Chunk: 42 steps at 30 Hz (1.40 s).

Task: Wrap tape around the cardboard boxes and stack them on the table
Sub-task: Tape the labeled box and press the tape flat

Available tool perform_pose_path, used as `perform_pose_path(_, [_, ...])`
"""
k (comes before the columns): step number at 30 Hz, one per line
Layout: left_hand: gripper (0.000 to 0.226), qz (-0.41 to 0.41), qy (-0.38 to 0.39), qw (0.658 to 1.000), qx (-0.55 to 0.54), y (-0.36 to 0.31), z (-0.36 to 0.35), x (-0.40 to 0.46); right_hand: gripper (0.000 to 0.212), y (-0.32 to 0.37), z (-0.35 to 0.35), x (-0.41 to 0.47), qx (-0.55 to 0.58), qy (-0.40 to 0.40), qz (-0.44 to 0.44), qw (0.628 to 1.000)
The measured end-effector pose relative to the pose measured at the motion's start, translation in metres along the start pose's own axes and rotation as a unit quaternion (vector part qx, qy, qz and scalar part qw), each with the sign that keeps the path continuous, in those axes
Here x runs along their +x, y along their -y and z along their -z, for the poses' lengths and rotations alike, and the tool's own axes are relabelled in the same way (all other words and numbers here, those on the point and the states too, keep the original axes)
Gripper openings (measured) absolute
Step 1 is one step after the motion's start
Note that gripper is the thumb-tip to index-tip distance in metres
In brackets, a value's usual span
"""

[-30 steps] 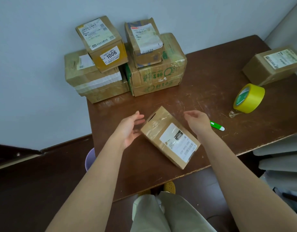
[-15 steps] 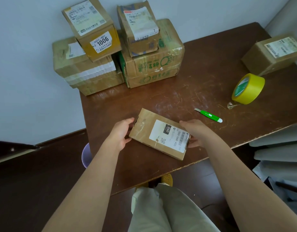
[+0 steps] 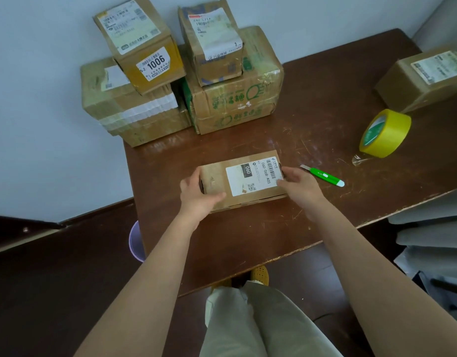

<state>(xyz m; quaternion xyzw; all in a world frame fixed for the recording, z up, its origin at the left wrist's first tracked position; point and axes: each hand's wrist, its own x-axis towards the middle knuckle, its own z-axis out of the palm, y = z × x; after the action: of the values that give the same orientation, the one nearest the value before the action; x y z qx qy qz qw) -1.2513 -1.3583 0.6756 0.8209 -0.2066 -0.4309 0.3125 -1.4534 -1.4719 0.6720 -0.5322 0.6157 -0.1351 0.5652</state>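
Observation:
A small flat cardboard box (image 3: 241,180) with a white shipping label lies in the middle of the brown table (image 3: 325,104). My left hand (image 3: 197,195) grips its left end, thumb along the front edge. My right hand (image 3: 300,188) holds its right end with curled fingers. A yellow tape roll (image 3: 385,134) stands on edge at the right, with a loose clear tail on the table. Taped boxes are stacked at the back left: a large box (image 3: 129,109) with a "1006" box (image 3: 142,42) on it, and a green-printed box (image 3: 237,99) with a smaller box (image 3: 213,42) on top.
A green utility knife (image 3: 324,175) lies just right of my right hand. Another cardboard box (image 3: 425,76) sits at the table's far right. A purple bin (image 3: 137,242) stands on the floor left of the table. Grey stacked items (image 3: 433,228) are at the right.
The small box has been turned from a diagonal lie to nearly square with the table edge. Both hands, open beside it a second ago, now hold its two ends.

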Motion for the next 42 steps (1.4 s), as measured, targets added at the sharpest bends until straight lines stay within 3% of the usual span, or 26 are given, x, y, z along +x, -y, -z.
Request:
perform_pose_path(3, [0.105, -0.041, 0.026, 0.998, 0.044, 0.006, -0.009, -0.001, 0.053, -0.014, -0.004, 0.003, -0.017, 0.001, 0.019, 1.000])
perform_pose_path(8, [0.103, -0.071, -0.031, 0.988, 0.132, 0.011, -0.016, 0.002, 0.055, -0.020, -0.005, 0.004, -0.115, -0.033, 0.077, 0.990])
perform_pose_path(11, [0.107, -0.149, -0.032, 0.945, 0.291, 0.006, -0.018, 0.003, 0.061, -0.016, -0.017, 0.003, -0.189, -0.042, 0.158, 0.968])
perform_pose_path(15, [0.112, -0.227, 0.025, 0.913, 0.338, -0.004, -0.025, 0.015, 0.069, -0.014, -0.037, 0.013, -0.239, 0.015, 0.201, 0.950])
perform_pose_path(20, [0.111, -0.204, 0.067, 0.918, 0.334, -0.006, -0.032, 0.026, 0.072, -0.022, -0.030, 0.026, -0.245, 0.045, 0.236, 0.939])
perform_pose_path(23, [0.114, -0.191, 0.030, 0.907, 0.375, -0.010, -0.042, 0.024, 0.072, -0.022, -0.020, 0.035, -0.229, 0.067, 0.258, 0.936])
perform_pose_path(28, [0.104, -0.138, 0.022, 0.932, 0.335, -0.010, -0.064, 0.015, 0.072, -0.022, -0.017, 0.041, -0.217, 0.070, 0.274, 0.934])
perform_pose_path(34, [0.099, -0.112, 0.026, 0.951, 0.288, -0.008, -0.067, 0.018, 0.082, -0.016, -0.024, 0.038, -0.345, 0.071, 0.254, 0.901])
perform_pose_path(42, [0.090, -0.123, 0.016, 0.951, 0.282, -0.007, -0.066, 0.019, 0.086, -0.015, -0.022, 0.040, -0.364, 0.084, 0.239, 0.896])
